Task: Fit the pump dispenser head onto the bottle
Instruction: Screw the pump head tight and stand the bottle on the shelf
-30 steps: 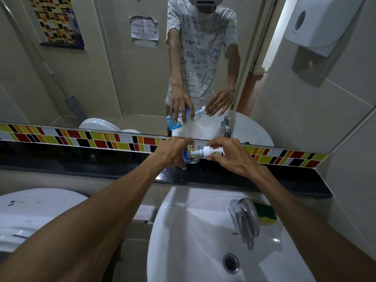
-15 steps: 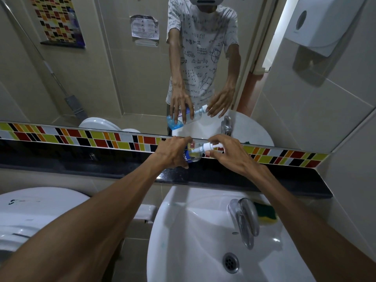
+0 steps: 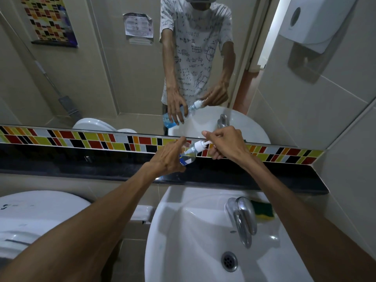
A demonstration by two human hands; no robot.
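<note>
Bottle (image 3: 187, 157) sits tilted in my left hand (image 3: 168, 157), held in the air above the black ledge (image 3: 81, 163) behind the sink (image 3: 183, 231), neck pointing up and to my right. My left fingers are wrapped closed around its body. My right hand (image 3: 225, 142) is closed on the pump dispenser head (image 3: 200, 144), pinching its top, with the white collar sitting at the neck of the bottle.

I judge the step in hand to be the seating and screwing of the collar; whether the threads have caught I cannot tell. The next move calls for keeping the bottle steady and the head in line with the neck while I twist, so it does not go on crooked.

Counting: one bottle, one pump head, two hands, one tap (image 3: 242, 216), one sponge (image 3: 263, 208) beside it. The mirror (image 3: 101, 78) only repeats them.
</note>
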